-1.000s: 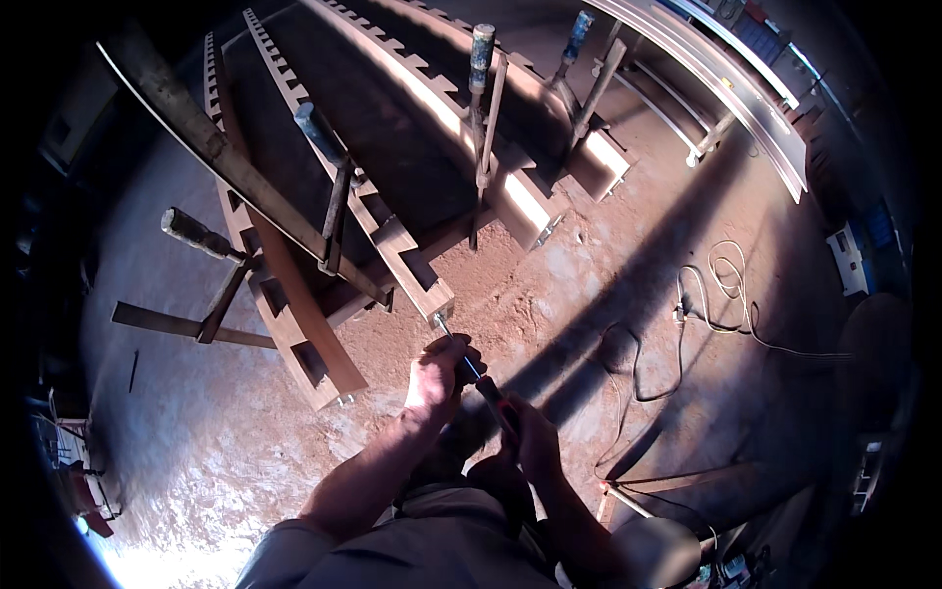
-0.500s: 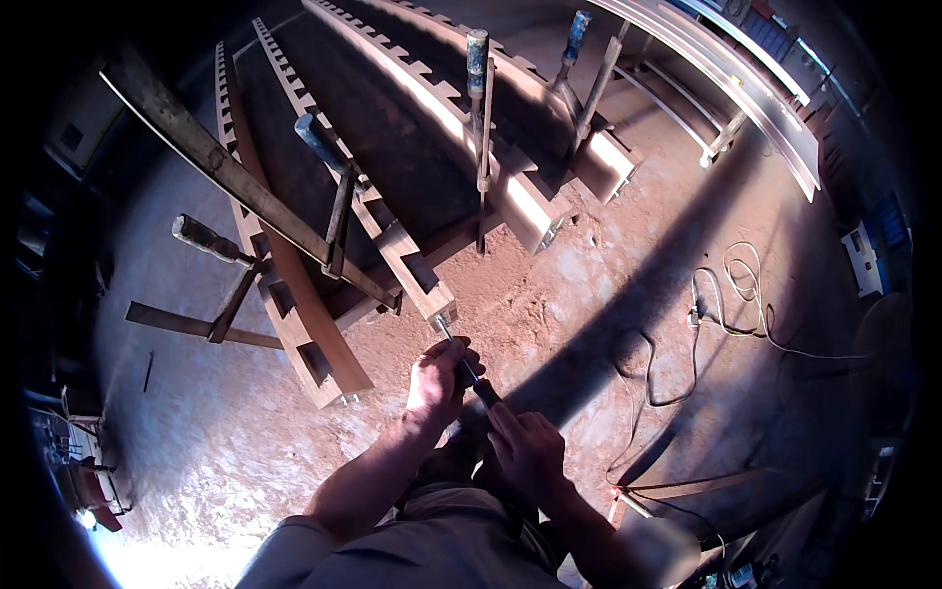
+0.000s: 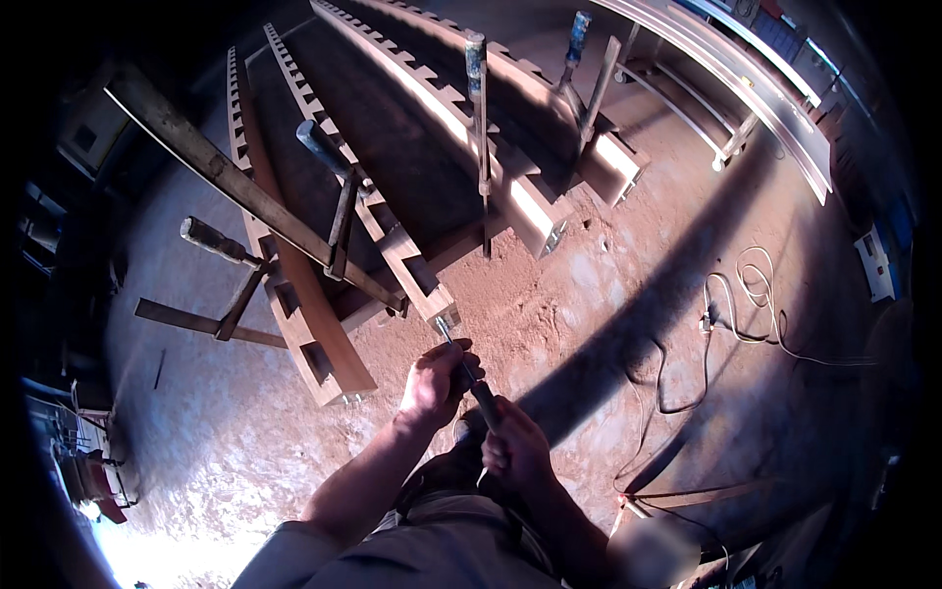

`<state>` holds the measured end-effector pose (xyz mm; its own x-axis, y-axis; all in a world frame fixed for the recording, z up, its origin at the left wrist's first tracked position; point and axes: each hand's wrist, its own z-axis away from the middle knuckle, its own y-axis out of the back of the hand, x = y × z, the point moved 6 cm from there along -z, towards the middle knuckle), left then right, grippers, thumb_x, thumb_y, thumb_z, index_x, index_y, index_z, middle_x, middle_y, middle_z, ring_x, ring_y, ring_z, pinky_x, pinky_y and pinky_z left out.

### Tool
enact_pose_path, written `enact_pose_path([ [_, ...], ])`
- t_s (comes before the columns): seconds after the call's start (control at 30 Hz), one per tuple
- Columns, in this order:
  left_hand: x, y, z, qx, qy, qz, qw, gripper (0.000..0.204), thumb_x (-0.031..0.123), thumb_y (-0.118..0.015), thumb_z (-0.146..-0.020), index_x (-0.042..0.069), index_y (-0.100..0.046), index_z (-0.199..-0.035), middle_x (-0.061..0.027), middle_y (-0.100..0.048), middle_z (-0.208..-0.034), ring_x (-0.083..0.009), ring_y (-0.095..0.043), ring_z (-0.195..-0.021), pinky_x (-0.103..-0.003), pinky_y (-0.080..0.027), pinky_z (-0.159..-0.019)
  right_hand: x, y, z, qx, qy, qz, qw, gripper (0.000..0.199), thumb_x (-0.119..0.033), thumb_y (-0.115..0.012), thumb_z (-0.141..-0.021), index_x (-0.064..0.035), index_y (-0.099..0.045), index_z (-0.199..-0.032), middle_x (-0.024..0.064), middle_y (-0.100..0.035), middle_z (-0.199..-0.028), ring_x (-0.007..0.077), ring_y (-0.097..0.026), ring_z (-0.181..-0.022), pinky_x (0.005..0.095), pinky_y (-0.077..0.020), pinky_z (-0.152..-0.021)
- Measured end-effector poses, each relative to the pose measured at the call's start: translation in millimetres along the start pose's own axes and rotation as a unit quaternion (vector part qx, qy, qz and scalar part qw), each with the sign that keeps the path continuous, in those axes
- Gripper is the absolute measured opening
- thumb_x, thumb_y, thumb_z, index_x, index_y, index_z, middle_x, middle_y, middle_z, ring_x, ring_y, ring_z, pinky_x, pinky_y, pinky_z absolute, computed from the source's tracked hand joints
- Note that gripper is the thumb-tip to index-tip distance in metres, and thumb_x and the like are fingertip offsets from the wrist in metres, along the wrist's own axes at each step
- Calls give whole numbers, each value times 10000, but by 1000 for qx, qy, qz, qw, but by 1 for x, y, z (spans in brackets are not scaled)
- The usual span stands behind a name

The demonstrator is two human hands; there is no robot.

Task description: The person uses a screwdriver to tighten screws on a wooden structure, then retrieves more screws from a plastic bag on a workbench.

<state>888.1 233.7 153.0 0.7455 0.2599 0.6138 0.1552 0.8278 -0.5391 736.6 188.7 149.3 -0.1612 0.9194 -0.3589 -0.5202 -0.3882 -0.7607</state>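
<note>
A screwdriver [image 3: 484, 395] slants up and away in front of me. My right hand [image 3: 517, 444] is wrapped round its dark handle. The fingers of my left hand [image 3: 439, 379] close round its thin shaft nearer the tip. That tip meets a small metal fitting [image 3: 444, 322] on the end face of a notched wooden beam [image 3: 400, 251], the second from the left. A clamp with a blue handle [image 3: 321, 145] grips this beam, and its long flat steel bar [image 3: 226, 187] crosses over to the left. My left fingers hide part of the shaft.
To the left lies another notched beam [image 3: 329, 365] with screws at its end. Two more beams [image 3: 535, 211] extend at right, with upright clamps [image 3: 481, 118]. A pale cable [image 3: 751, 294] coils on the dusty floor. Long white profiles [image 3: 746, 83] rest on a rack at far right.
My right hand has turned about the screwdriver's handle, its curled fingers now showing. The left hand stays on the shaft. The whole view has shifted slightly.
</note>
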Motion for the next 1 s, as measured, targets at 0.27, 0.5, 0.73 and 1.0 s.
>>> enact_pose_path([
  [0.27,-8,5,-3,15,-11,-5,1000,208,153,-488,-942,-28,-500,-1043,-85,-545,-764,-209,-562,-714,-334,-477,-658,-5,-7,0,-2,-12,-44,999,338,-419,-436,-969,-189,-520,-1201,-13,-454,-583,133,-422,-457,274,-361,-439],
  [0.5,1,10,-3,-3,-6,-37,999,245,147,-493,-937,-46,-497,-1088,-88,-555,-776,-212,-569,-711,-332,-481,-650,7,-12,-3,-70,-59,-128,987,317,-443,-380,-980,-199,-554,-1084,-39,-387,-525,114,-370,-436,260,-309,-428],
  [0.73,0,4,4,17,2,-37,999,258,142,-490,-934,-52,-497,-1104,-98,-572,-796,-220,-578,-718,-347,-491,-661,7,-3,-1,-63,-27,-96,993,298,-457,-451,-946,-220,-576,-1075,-37,-399,-556,115,-377,-464,263,-298,-423],
  [1.0,0,7,-2,44,-9,-28,999,219,111,-500,-919,-49,-520,-1068,-94,-581,-800,-212,-592,-721,-319,-497,-654,-44,-15,12,73,372,528,760,294,-317,-623,-866,-141,-585,-1098,66,-520,-608,213,-521,-488,322,-397,-427],
])
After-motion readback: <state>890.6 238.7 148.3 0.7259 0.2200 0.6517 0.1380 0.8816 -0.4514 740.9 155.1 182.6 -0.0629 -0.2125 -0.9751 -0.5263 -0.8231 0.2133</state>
